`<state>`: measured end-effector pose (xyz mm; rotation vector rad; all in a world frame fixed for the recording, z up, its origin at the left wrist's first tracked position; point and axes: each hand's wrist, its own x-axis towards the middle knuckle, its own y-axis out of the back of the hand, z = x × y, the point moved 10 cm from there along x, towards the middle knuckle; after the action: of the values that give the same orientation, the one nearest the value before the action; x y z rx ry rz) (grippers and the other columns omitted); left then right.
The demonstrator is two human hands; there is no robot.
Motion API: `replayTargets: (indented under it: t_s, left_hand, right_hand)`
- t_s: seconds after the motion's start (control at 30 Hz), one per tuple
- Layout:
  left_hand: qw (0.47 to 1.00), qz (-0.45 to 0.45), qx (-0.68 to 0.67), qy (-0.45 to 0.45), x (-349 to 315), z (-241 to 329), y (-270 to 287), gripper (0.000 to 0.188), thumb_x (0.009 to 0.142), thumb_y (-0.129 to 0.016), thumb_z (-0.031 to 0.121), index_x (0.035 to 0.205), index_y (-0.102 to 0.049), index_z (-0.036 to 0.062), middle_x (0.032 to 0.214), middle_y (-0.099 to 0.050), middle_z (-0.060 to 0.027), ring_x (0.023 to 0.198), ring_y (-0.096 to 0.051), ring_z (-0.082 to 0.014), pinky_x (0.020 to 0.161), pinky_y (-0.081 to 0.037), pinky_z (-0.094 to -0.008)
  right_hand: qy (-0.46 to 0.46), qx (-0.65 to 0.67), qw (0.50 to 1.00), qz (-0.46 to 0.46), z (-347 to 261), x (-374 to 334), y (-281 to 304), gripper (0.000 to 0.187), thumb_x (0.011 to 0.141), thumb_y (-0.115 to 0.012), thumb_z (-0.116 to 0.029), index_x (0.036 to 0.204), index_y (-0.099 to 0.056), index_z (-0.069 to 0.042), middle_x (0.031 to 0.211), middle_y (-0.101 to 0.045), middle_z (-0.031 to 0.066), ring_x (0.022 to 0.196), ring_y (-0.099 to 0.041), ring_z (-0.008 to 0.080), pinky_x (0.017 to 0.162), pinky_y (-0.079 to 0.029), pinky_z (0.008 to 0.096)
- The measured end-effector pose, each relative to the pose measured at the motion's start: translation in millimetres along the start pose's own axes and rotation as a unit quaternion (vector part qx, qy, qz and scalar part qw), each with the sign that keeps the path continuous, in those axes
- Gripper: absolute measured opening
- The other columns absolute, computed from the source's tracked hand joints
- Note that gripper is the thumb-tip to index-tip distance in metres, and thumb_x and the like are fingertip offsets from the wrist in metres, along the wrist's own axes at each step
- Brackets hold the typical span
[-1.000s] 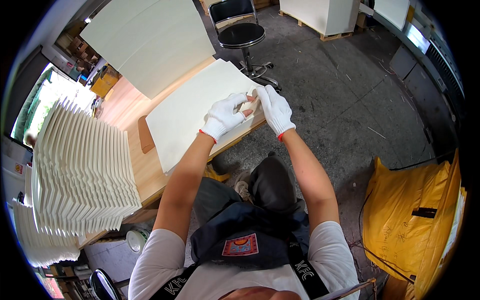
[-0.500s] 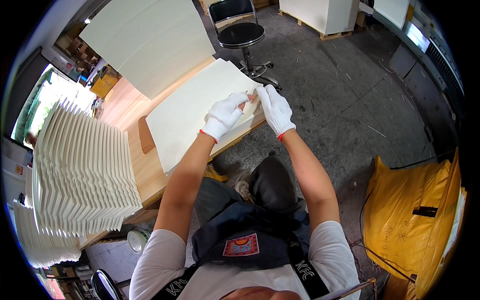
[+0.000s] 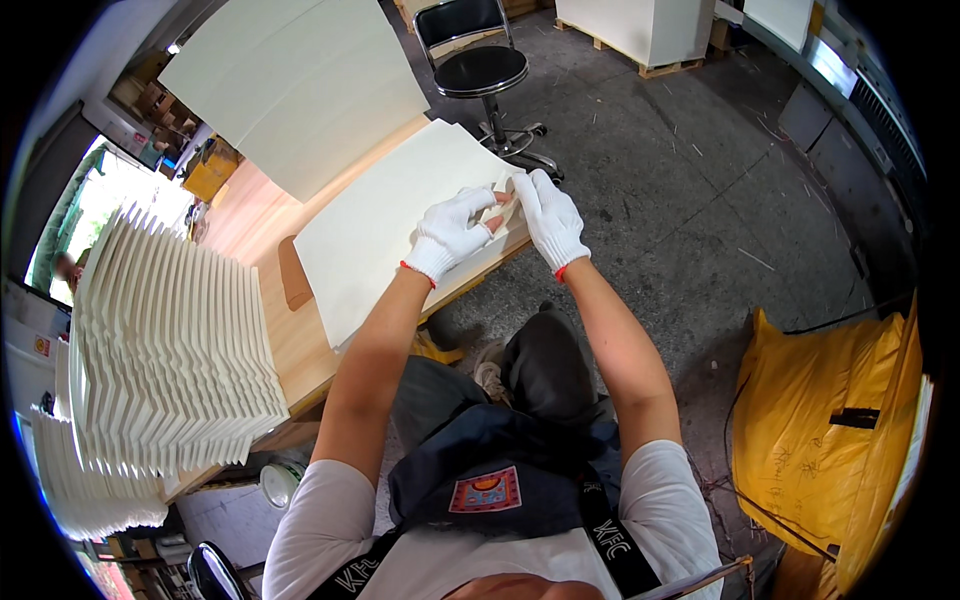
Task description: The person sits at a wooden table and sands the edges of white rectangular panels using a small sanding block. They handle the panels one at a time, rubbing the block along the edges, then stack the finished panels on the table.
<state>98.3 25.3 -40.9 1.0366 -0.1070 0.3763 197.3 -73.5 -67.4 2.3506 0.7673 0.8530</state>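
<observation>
White sheets of paper or card (image 3: 370, 220) lie in a stack at the table's edge, in front of me. My left hand (image 3: 452, 235), in a white knit glove with a red cuff, rests on the stack's right end. Its bare thumb and forefinger stand apart, close to a lifted corner of the sheets. At that corner my right hand (image 3: 550, 218), gloved the same way, has its fingers closed on the sheet edge. Its fingertips are partly hidden behind the hand. A flat brown piece (image 3: 293, 272) lies just left of the sheets.
Left on the wooden table (image 3: 290, 345) stands a tall pile of folded white sheets (image 3: 175, 350). Large white boards (image 3: 300, 90) rise at the back. A black stool (image 3: 480, 72) stands beyond the table. A yellow cover (image 3: 815, 430) hangs at right; a white bucket (image 3: 280, 485) sits below.
My left thumb and forefinger have spread apart beside the lifted corner. My right hand has stayed in nearly the same place, and the stack lies as before.
</observation>
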Motion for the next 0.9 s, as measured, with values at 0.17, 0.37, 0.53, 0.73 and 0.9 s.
replayTargets:
  t_s: [0.17,0.37,0.53,0.73,0.9]
  left_hand:
    - [0.997,0.014,-0.051,0.057,-2.0,0.0,5.1,0.035,0.096,-0.055,0.014,0.130,-0.065,0.0179,0.102,-0.066,-0.0096,0.089,-0.065,-0.0226,0.085,-0.051,-0.0313]
    - [0.999,-0.013,-0.033,0.003,0.9,-10.0,-6.3,0.030,0.097,-0.048,0.009,0.120,-0.066,0.0132,0.098,-0.065,-0.0078,0.082,-0.063,-0.0192,0.081,-0.051,-0.0311]
    - [0.999,-0.013,-0.031,0.011,2.5,-5.6,-4.6,0.024,0.097,-0.049,0.009,0.113,-0.068,0.0116,0.097,-0.066,-0.0070,0.081,-0.063,-0.0192,0.079,-0.051,-0.0315]
    - [1.000,-0.004,-0.025,-0.014,1.2,-1.5,-2.5,0.026,0.097,-0.050,0.009,0.115,-0.068,0.0120,0.097,-0.066,-0.0067,0.081,-0.063,-0.0191,0.079,-0.051,-0.0313]
    - [1.000,-0.016,-0.009,0.000,1.9,-7.1,-5.1,0.026,0.094,-0.059,0.016,0.119,-0.068,0.0137,0.107,-0.069,-0.0086,0.091,-0.065,-0.0224,0.086,-0.051,-0.0328]
  right_hand:
    - [-0.122,0.108,0.985,-0.061,17.9,1.2,3.7,0.050,0.098,-0.046,-0.058,0.101,-0.058,-0.009,0.087,-0.067,0.0203,0.085,-0.067,0.0389,0.075,-0.049,0.0487]
    - [-0.050,-0.106,0.986,-0.115,17.9,-2.4,15.7,0.049,0.097,-0.049,-0.057,0.094,-0.060,-0.010,0.088,-0.069,0.0181,0.083,-0.068,0.0363,0.072,-0.050,0.0481]
    - [0.137,-0.223,0.962,-0.072,-9.4,-0.5,17.2,0.040,0.099,-0.050,-0.050,0.095,-0.061,-0.012,0.088,-0.068,0.0169,0.084,-0.068,0.0357,0.072,-0.051,0.0484]
    - [0.007,0.025,0.997,-0.071,2.3,10.4,10.7,0.042,0.099,-0.049,-0.050,0.095,-0.061,-0.009,0.088,-0.067,0.0157,0.084,-0.066,0.0364,0.072,-0.049,0.0465]
    - [-0.133,0.172,0.975,-0.039,25.7,2.1,-1.3,0.047,0.098,-0.049,-0.054,0.092,-0.060,-0.008,0.083,-0.063,0.0157,0.083,-0.063,0.0351,0.076,-0.046,0.0428]
